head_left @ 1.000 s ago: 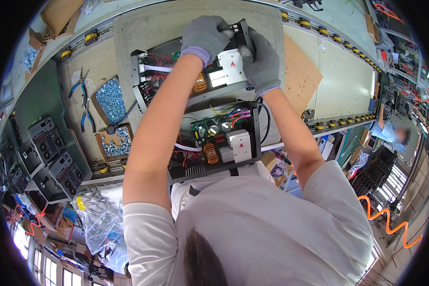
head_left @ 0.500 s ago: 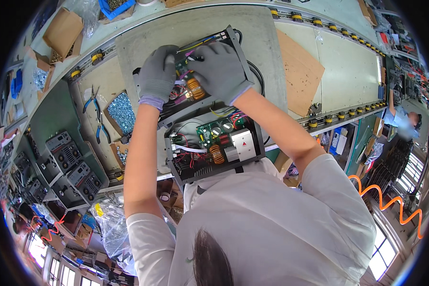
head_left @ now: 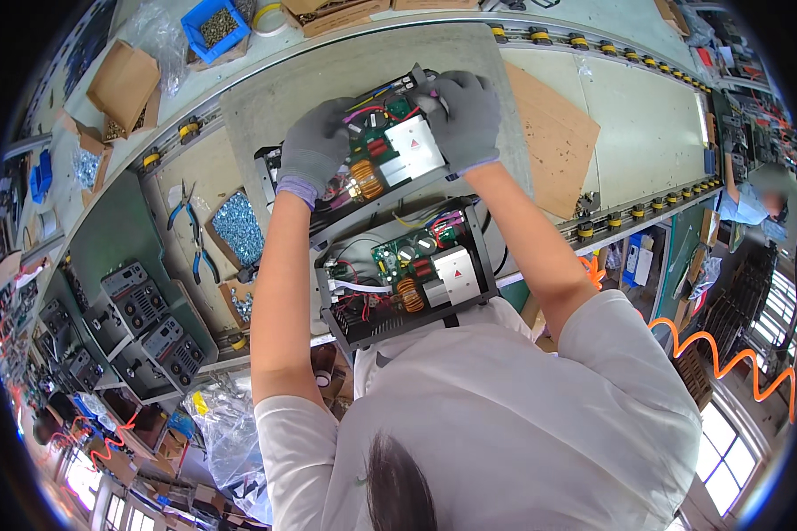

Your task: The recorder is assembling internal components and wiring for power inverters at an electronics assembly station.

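Note:
Both my hands wear grey gloves and work at the farther of two open black metal chassis. My left hand (head_left: pixel 317 146) lies over its left part, fingers curled down at the edge of a green circuit board (head_left: pixel 374 119); what they pinch is hidden. At the right end my right hand (head_left: pixel 468 115) is closed around the chassis's end panel. Between the hands show a silver metal plate (head_left: pixel 412 150), a copper-wound coil (head_left: pixel 365 180) and purple and red wires. Closer to my body sits the second open chassis (head_left: pixel 372 332), with a similar board, plate and coil, untouched.
Blue-handled pliers (head_left: pixel 186 217) and a carton of small screws (head_left: pixel 239 232) lie to the left. Finished-looking units (head_left: pixel 137 296) stand beyond them. Cardboard (head_left: pixel 553 133) and a roller track (head_left: pixel 607 221) are at right. A blue bin (head_left: pixel 214 28) is at the back.
My right hand has moved right, from over the board to the chassis's right end, uncovering the silver plate. My left hand has shifted slightly right, its fingers still at the board.

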The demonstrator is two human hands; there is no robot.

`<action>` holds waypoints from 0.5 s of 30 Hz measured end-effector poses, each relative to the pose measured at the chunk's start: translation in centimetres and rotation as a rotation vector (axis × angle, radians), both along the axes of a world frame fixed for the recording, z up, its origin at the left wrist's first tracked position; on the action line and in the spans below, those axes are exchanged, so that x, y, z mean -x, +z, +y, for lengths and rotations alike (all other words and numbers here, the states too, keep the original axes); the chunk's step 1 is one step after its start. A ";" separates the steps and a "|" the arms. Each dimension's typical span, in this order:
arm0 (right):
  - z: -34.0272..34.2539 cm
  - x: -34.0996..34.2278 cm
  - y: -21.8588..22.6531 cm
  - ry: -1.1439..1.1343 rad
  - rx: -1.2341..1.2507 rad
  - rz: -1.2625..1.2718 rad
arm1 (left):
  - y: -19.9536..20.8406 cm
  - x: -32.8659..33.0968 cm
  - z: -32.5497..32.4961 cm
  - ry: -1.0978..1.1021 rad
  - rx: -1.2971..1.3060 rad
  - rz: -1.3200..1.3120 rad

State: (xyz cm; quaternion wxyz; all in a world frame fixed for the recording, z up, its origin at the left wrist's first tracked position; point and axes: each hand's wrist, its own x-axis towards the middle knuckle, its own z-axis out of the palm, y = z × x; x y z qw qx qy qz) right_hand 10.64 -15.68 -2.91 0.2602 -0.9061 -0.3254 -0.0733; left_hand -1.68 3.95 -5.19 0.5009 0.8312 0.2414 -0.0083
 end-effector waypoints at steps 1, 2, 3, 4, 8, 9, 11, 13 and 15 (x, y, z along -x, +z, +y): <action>-0.5 0.4 -0.2 -0.001 -0.062 -0.021 | 0.2 -0.1 -0.2 0.025 0.049 -0.030; -1.0 0.9 -0.4 -0.008 -0.119 -0.033 | 0.5 -0.4 -0.3 0.021 0.037 -0.034; -1.0 1.4 -0.7 -0.021 -0.183 -0.002 | 0.7 -0.7 -0.4 0.000 0.067 -0.052; -1.1 1.8 -1.0 -0.027 -0.191 -0.017 | 0.8 -0.9 -0.4 -0.016 0.100 -0.054; -1.2 2.3 -1.6 -0.057 -0.290 0.116 | 0.7 -2.4 -1.4 -0.019 0.163 -0.087; -1.2 2.3 -1.6 -0.056 -0.288 0.118 | 0.5 -2.8 -1.8 -0.027 0.161 -0.087; -1.2 2.2 -1.6 -0.065 -0.290 0.115 | 0.0 -3.9 -2.8 0.019 -0.023 -0.399; -1.3 2.1 -1.6 -0.035 -0.297 0.115 | -0.3 -4.8 -3.8 0.081 0.027 -0.348; -1.3 2.1 -1.6 -0.037 -0.302 0.109 | -0.5 -5.6 -4.7 0.144 0.078 -0.290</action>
